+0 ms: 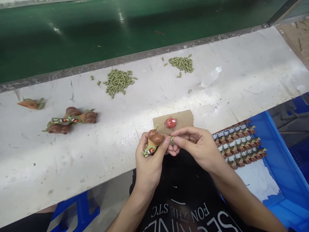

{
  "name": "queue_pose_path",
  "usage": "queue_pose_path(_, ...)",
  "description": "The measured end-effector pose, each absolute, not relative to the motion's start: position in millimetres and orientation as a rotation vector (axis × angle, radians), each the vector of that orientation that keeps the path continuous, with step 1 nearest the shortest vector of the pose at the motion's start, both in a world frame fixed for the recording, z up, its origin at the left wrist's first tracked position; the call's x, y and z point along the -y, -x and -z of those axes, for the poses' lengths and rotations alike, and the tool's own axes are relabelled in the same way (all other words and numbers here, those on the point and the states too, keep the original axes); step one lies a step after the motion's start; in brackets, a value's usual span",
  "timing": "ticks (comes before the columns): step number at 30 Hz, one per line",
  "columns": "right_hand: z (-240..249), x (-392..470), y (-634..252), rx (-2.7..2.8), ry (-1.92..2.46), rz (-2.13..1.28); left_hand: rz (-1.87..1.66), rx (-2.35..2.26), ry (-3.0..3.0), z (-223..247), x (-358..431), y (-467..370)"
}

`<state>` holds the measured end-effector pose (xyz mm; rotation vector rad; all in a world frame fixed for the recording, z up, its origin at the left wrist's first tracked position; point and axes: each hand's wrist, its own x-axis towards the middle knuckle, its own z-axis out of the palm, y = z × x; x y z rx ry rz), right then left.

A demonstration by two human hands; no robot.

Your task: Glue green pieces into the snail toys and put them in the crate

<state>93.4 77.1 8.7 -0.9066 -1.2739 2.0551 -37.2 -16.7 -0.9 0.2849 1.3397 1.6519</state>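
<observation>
My left hand (151, 158) is closed around a small green and brown toy figure (155, 138) with round yellow-rimmed eyes, held over the bench's front edge. Between the thumb and fingertips of my right hand (195, 141) is a small green peg (172, 140), close to the figure's side; whether the two touch I cannot tell. Just beyond my hands lies a cardboard piece (187, 118) bearing a glossy red blob (171, 122). Several similar toy figures (72, 120) lie in a cluster on the left, with a separate orange and green part (31, 103) beside them.
Two piles of green pegs, a larger pile (118, 82) and a smaller pile (182, 63), sit toward the back of the bench (116, 141). A clear bottle (211, 77) lies to their right. A blue bin (285, 161) at right holds rows of figures (238, 145). Behind runs a green belt (135, 29).
</observation>
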Motion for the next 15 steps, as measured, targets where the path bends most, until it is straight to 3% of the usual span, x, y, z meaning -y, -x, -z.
queue_pose_path(8,-3.1,-78.3,-92.8,1.322,0.998,-1.976,-1.712,-1.462,-0.345,0.3,16.4,34.3)
queue_pose_path(15,-15.0,-99.3,-90.0,1.693,1.086,-1.328,-1.643,-1.296,-0.415,8.1,27.7,42.6)
